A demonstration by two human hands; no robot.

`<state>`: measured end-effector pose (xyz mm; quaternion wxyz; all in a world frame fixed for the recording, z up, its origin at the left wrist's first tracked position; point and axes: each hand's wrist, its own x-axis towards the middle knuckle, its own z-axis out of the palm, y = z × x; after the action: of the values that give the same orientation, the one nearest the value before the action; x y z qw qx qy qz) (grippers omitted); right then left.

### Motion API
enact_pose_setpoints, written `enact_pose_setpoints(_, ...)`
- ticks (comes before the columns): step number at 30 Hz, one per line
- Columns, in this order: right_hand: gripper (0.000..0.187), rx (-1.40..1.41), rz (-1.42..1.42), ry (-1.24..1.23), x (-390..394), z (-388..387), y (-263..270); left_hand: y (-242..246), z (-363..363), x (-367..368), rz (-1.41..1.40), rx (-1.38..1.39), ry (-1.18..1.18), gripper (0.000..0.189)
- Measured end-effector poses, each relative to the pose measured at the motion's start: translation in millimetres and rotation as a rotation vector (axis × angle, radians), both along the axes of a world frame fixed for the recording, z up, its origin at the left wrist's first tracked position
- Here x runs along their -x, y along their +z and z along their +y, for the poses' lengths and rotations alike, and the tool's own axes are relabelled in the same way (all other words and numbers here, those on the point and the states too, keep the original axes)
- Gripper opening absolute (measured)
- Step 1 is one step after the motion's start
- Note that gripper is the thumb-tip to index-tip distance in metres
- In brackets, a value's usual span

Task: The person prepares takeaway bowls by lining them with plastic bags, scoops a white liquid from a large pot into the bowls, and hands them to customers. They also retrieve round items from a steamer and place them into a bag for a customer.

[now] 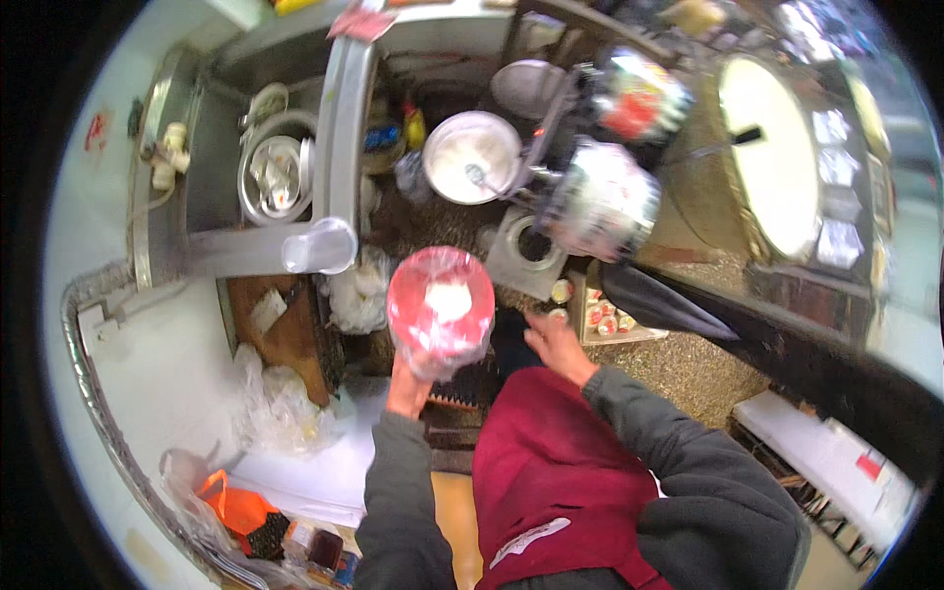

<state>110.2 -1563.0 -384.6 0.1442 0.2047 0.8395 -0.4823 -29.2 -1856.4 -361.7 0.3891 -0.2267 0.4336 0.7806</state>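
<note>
My left hand [409, 387] holds up a red round container [411, 313] from its near side. Clear plastic wraps it, and a white patch [448, 301] shows at its middle; I cannot tell whether that is contents or glare. My right hand [558, 346] is empty, with its fingers apart, in front of my dark red apron [546, 457]. Just beyond those fingers stand a cardboard box [623, 336] of several small round-topped containers [607, 324] and a loose one [562, 290] of the same sort.
A sink basin [214, 162] at the left holds a metal pot [247, 195]; a clear plastic cup [321, 247] sits at its corner. Ahead is a white bucket [472, 140] with a ladle. To the right are a large round griddle [767, 162] and a dark counter edge [796, 369].
</note>
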Motion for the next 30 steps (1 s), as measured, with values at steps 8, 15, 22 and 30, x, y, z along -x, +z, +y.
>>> enact_pose_setpoints(8,0.044,-0.042,-0.347,0.085,-304.0,18.7,67.5,127.3,6.7,-181.2,0.168,-0.031,-0.450,0.062)
enact_pose_setpoints(15,0.038,-0.104,-0.109,-0.136,-397.7,65.5,97.4,194.8,90.6,-299.0,1.396,0.171,-0.976,0.046)
enact_pose_setpoints(22,0.030,-0.216,0.037,-0.408,-503.4,172.0,100.7,203.1,232.6,-381.5,0.668,-0.093,-0.968,0.046)
enact_pose_setpoints(30,0.027,-0.201,0.165,-0.580,-718.3,415.2,72.6,205.5,485.9,-466.3,0.330,-0.168,-0.565,0.045)
